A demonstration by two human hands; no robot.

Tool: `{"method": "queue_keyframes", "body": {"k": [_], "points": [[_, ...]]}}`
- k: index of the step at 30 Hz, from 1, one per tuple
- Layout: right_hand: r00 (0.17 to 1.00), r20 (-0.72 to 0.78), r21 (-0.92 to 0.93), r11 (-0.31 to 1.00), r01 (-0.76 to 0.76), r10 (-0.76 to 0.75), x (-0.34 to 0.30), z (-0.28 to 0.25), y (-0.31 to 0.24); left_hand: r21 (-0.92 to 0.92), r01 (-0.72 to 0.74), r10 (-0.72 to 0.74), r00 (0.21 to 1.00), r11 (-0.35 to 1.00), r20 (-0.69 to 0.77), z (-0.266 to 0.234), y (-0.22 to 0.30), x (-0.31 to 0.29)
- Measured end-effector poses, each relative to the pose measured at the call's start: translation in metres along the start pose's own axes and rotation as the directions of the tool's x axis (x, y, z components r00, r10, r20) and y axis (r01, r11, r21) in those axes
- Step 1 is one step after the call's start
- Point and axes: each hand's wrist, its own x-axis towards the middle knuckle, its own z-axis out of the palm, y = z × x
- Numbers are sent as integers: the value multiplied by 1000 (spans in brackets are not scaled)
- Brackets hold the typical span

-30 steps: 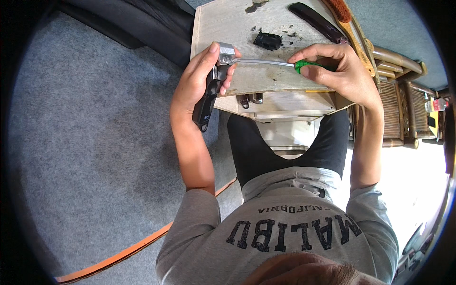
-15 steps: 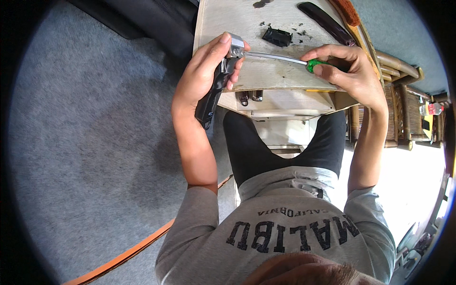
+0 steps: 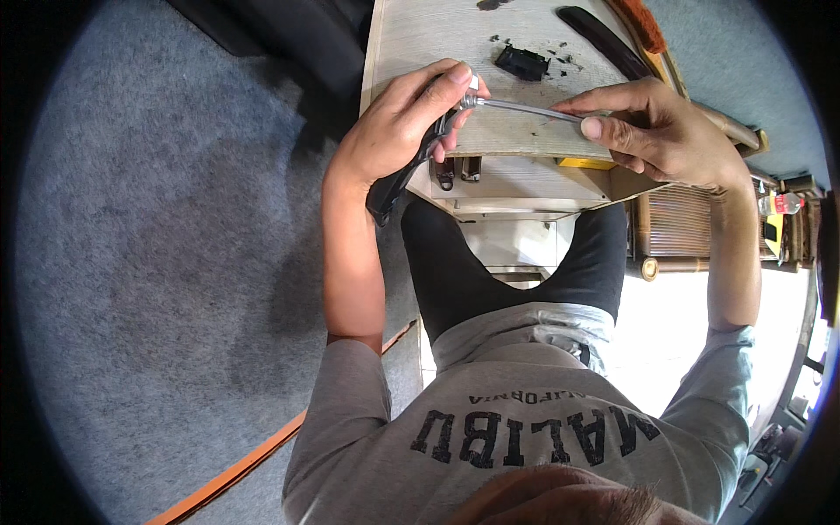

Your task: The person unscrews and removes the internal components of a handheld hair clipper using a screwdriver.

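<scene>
My left hand [image 3: 398, 131] grips a long black device [image 3: 395, 179] with a metal end, held over the front edge of a pale wooden table [image 3: 437, 35]. My right hand [image 3: 665, 131] is closed around a screwdriver; its metal shaft [image 3: 525, 108] runs left to the device's metal tip. The screwdriver's handle is hidden inside my right fist. A small black part [image 3: 522, 61] with black crumbs around it lies on the table beyond my hands.
A long dark strip [image 3: 604, 44] and an orange-handled tool [image 3: 641, 22] lie at the table's far right. Wooden slatted furniture [image 3: 678, 219] and a plastic bottle [image 3: 779, 204] stand to the right. Grey carpet [image 3: 175, 262] with an orange cable [image 3: 254, 459] covers the left.
The screwdriver's green handle showed earlier; now my right fist covers it. Both hands stay joined at the device's tip, which looks nearer in view.
</scene>
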Motion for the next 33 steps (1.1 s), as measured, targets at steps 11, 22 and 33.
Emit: {"method": "queue_keyframes", "body": {"k": [11, 22, 33], "points": [[672, -105, -968, 231, 101, -733, -3, 21, -8, -142, 74, -75, 997, 987, -5, 1, 4, -1], [638, -197, -905, 389, 174, -744, 13, 15, 0, -90, 190, -198, 976, 978, -87, -21, 16, 18], [540, -444, -829, 557, 56, -715, 34, 39, 20, -172, 313, -314, 949, 934, 24, -43, 17, 32]]}}
